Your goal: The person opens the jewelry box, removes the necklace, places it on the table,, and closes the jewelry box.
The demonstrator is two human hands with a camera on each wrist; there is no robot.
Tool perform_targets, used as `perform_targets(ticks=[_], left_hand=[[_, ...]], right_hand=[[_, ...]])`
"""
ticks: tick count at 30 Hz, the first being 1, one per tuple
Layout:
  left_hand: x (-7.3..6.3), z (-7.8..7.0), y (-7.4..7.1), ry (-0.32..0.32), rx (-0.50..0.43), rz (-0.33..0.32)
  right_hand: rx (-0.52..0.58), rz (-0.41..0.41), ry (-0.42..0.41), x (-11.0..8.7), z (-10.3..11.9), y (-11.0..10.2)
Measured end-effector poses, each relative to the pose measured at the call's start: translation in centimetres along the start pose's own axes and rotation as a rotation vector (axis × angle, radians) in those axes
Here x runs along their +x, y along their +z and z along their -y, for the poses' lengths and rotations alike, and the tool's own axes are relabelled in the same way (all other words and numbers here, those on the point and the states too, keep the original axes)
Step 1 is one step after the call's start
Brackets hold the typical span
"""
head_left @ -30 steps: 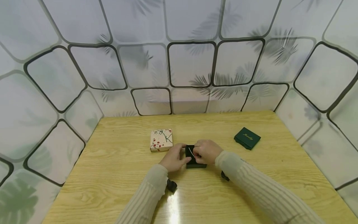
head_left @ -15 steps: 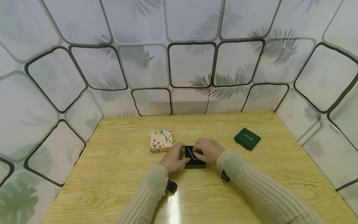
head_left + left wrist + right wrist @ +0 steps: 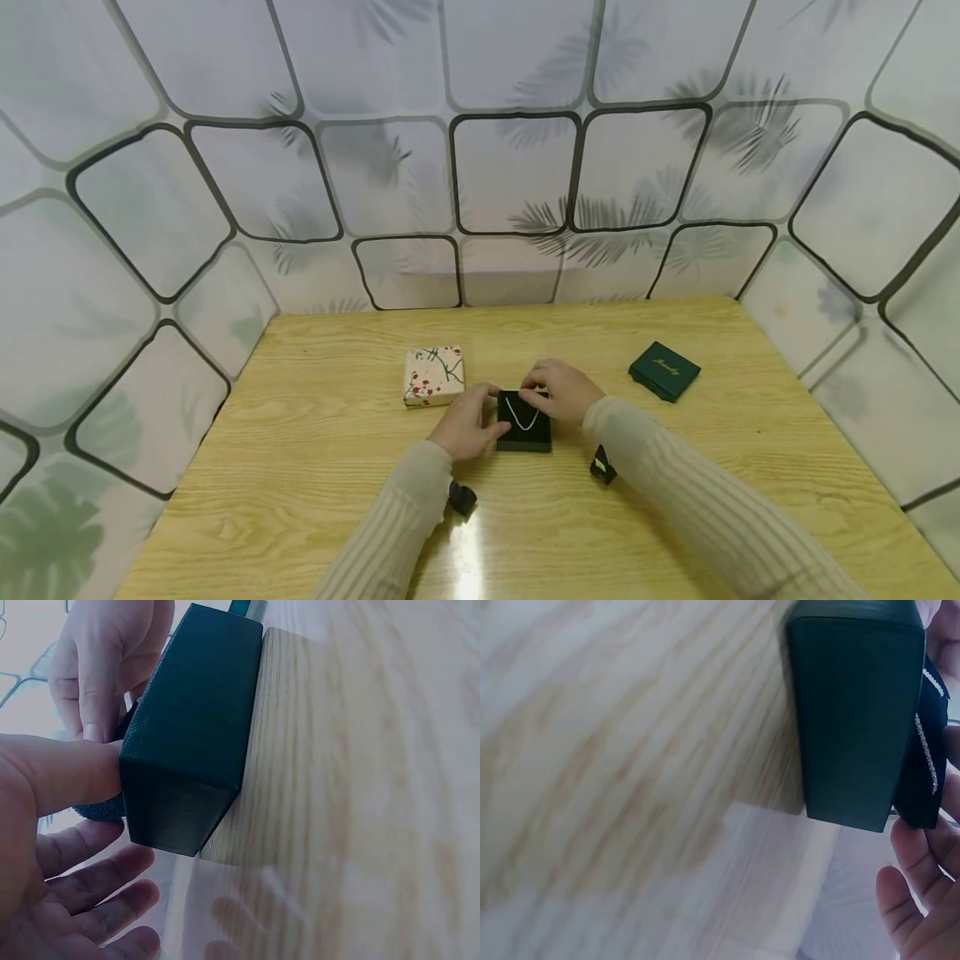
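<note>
A small dark green jewelry box (image 3: 523, 447) stands lidless in front of me. Its black pad (image 3: 512, 427) carries a thin silver necklace (image 3: 525, 429) hanging in a V. My left hand (image 3: 462, 425) holds the box's left side, thumb at the near edge and forefinger toward the back corner. In the left wrist view the other left fingers spread loosely beside the box (image 3: 191, 720). My right hand (image 3: 562, 393) pinches the pad at its back right. From the right wrist, the pad (image 3: 915, 791) stands tilted partly out of the box, the chain (image 3: 926, 750) across it.
A dark green lid (image 3: 664, 372) with gold lettering lies at the right on the wooden table (image 3: 337, 467). A cream box (image 3: 433, 377) with red blossoms stands behind my left hand. Patterned curtain walls (image 3: 517, 175) enclose the table's back and sides.
My right hand has moved back from the pad's middle to its far right corner, uncovering the necklace. The left hand has stayed at the box's left side.
</note>
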State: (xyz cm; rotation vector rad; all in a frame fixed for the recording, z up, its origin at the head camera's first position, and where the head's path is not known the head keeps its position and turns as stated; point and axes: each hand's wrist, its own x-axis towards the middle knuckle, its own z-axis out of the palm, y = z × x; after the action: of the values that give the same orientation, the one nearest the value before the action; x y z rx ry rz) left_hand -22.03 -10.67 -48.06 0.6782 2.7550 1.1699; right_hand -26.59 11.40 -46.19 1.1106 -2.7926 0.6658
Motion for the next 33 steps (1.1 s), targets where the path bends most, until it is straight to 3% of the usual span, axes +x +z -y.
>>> perform_targets(ticks=[8,16,19,23,27,33], left_hand=[[0.1,0.2,0.1,-0.017,-0.016,-0.021],[0.1,0.1,0.1,-0.026,-0.024,-0.044],[0.1,-0.1,0.0,-0.033,-0.029,-0.042],[0.1,-0.2,-0.1,-0.050,-0.028,-0.042],[0.1,-0.3,-0.2,-0.053,-0.032,-0.044],[0.1,-0.2,-0.1,-0.038,-0.029,-0.049]], right_hand=[[0.033,-0.006,-0.034,0.2,0.2,-0.1],[0.045,-0.026,-0.018,0.1,0.2,0.0],[-0.009,-0.090,-0.053,0.1,0.2,0.2],[-0.119,-0.162,-0.174,0.3,0.5,0.5],[-0.188,-0.128,-0.260,0.3,1.3,0.6],[-0.267,-0.076,-0.228,0.2,2.2,0.7]])
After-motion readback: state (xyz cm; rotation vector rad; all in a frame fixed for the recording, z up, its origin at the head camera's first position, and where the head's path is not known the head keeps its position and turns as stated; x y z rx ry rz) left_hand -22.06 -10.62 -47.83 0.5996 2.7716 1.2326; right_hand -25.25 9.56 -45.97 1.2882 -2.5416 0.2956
